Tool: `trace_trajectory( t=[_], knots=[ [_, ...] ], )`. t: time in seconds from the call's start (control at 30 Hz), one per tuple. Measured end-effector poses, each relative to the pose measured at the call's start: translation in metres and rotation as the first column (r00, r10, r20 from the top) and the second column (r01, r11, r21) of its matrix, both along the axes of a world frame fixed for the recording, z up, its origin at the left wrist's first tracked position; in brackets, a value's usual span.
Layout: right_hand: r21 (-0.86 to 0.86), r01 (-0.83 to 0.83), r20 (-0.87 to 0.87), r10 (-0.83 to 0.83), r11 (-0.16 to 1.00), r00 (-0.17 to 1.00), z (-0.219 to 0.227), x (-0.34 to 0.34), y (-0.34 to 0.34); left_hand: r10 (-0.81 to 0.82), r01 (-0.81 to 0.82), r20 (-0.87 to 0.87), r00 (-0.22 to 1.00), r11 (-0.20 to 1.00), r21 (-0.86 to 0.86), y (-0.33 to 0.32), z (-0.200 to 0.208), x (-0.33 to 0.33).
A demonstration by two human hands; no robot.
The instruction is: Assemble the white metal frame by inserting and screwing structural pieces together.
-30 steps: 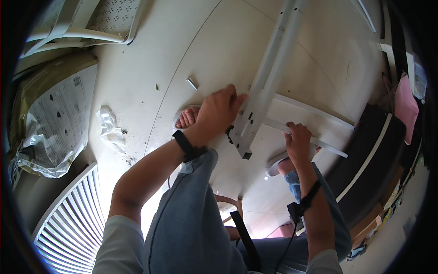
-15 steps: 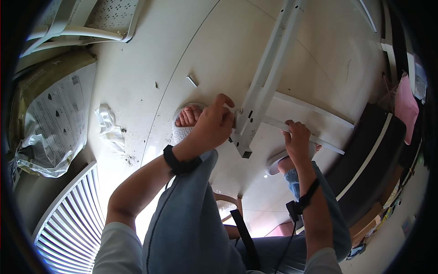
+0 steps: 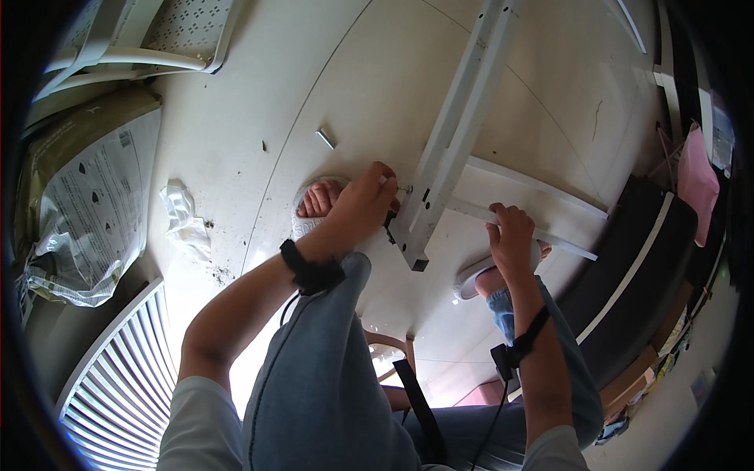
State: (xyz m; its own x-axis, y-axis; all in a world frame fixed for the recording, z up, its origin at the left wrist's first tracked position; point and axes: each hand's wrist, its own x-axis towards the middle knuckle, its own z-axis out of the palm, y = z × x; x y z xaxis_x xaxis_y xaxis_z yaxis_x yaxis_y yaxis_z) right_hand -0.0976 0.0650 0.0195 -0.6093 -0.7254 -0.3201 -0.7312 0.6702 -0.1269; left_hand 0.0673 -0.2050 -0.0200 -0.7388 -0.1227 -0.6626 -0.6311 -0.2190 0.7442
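A white metal frame (image 3: 449,145) of two parallel square tubes with bolt holes runs from the top edge down to the middle, with a black cap (image 3: 420,265) at its near end. At its left side, my left hand (image 3: 363,206) is closed with the fingers pinched together. A small shiny metal piece (image 3: 408,188) shows between those fingertips and the tube; its kind is unclear. My right hand (image 3: 512,235) wraps round a thin white bar (image 3: 561,245) that juts out to the right from the frame. The fingers partly hide this bar.
Another white bar (image 3: 542,187) lies beyond the held one. A short metal rod (image 3: 325,139) and crumpled white plastic (image 3: 184,220) lie on the floor. Left are a large plastic package (image 3: 98,188) and a white chair (image 3: 184,35); right is a black padded seat (image 3: 628,259).
My left hand has drawn slightly left of the tube, so the small metal piece shows more clearly. The frame has shifted a little; my right hand keeps its hold on the bar.
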Motion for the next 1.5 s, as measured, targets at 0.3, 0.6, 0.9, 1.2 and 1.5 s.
trace_trajectory(
  t=[0.3, 0.6, 0.9, 1.2, 1.5],
  knots=[
    [0.043, 0.030, 0.031, -0.031, 0.999, 0.999, -0.006, 0.004, 0.004, -0.012, -0.010, -0.230, 0.973, 0.995, -0.097, -0.033, 0.055, -0.019],
    [-0.014, 0.005, -0.003, -0.005, 1.000, 1.000, -0.005, 0.006, 0.003, 0.069, -0.131, -0.415, 0.907, 0.984, -0.123, -0.015, 0.004, -0.027],
    [-0.011, -0.005, -0.027, 0.005, 1.000, 1.000, 0.001, 0.002, 0.004, -0.225, 0.229, 0.049, 0.973, 0.965, -0.123, -0.011, 0.052, -0.003],
    [0.007, 0.013, -0.008, -0.013, 1.000, 1.000, -0.004, 0.003, 0.004, 0.026, -0.063, -0.459, 0.888, 0.996, -0.064, -0.017, 0.015, -0.023],
    [0.006, -0.004, -0.039, 0.004, 1.000, 0.999, 0.000, -0.001, 0.003, -0.007, -0.025, -0.134, 0.991, 0.971, -0.239, 0.010, 0.021, 0.004]
  ],
)
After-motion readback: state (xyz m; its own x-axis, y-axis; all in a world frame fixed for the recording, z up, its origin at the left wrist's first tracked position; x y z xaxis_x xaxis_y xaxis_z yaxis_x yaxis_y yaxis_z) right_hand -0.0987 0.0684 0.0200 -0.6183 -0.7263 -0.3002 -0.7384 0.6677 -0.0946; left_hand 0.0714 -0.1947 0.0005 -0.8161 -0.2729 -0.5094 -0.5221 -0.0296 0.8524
